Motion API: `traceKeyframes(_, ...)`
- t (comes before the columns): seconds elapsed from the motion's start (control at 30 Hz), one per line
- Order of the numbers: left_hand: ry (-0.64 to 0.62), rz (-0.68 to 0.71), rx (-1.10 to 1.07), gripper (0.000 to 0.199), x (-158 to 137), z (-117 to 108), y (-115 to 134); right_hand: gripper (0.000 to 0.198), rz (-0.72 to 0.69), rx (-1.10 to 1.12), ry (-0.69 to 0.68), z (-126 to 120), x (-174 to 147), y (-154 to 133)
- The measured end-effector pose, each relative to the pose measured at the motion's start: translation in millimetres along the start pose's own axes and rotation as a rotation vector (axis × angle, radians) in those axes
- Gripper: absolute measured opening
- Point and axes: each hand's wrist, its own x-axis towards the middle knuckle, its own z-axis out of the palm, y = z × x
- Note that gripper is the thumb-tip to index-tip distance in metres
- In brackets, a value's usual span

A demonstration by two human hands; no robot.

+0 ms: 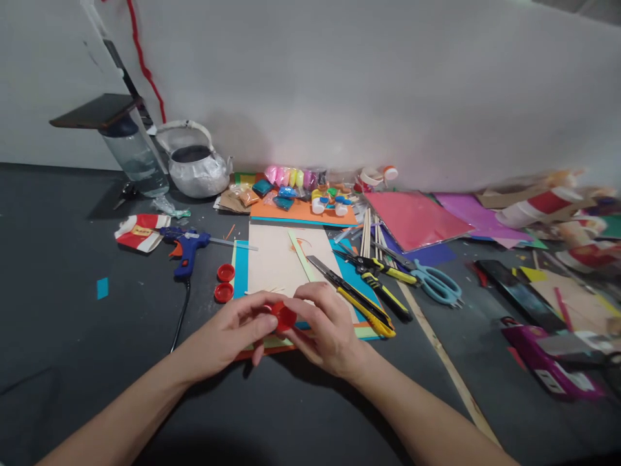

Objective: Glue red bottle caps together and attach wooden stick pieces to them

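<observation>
Both hands meet over the near edge of the stacked coloured paper sheets (272,259). Between them is a red bottle cap (285,316). My left hand (242,327) pinches the cap's left side with thumb and fingers, and my right hand (327,327) has its fingers closed round the right side. Two more red bottle caps (226,272) lie on the table left of the sheets. Just beyond my right hand, a yellow utility knife (361,304) rests across the paper, near a pale green paper strip (301,255).
At left are a blue glue gun (189,249), a metal kettle (198,171) and a water container (133,158). Pliers (383,285) and blue scissors (436,283) lie right of the sheets. Further right sit a phone (519,294) and a purple tool (548,362). Clay packets (291,178) line the back.
</observation>
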Motion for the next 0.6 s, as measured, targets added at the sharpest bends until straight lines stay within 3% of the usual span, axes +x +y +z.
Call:
traceKeyframes(0.13, -0.063, -0.058, -0.196, 0.038, 6.7, -4.5, -11.1, 0.036, -0.010, 0.054, -0.003, 3.6, 1.1, 2.6)
traceKeyframes(0.27, 0.064, -0.040, -0.226, 0.034, 10.1, -4.5, -17.1, 0.037, 0.029, -0.004, -0.099, -11.9, 1.4, 14.3)
traceKeyframes(0.37, 0.198, 0.005, -0.214, 0.037, 10.5, -4.7, -14.5, 0.023, 0.334, -0.353, -0.242, -39.4, -5.2, 29.6)
traceKeyframes(0.47, 0.267, 0.035, -0.206, 0.042, 10.9, -3.5, -10.3, 0.019, 0.685, -0.697, -0.592, -63.5, -19.2, 40.1)
traceKeyframes(0.53, 0.293, 0.030, -0.177, 0.044, 11.7, -2.5, -9.8, 0.020, 0.741, -0.730, -0.708, -72.3, -29.1, 42.2)
traceKeyframes(0.6, 0.317, 0.041, -0.149, 0.044, 12.8, -2.7, -11.8, 0.018, 0.731, -0.709, -0.711, -77.5, -35.5, 43.6)
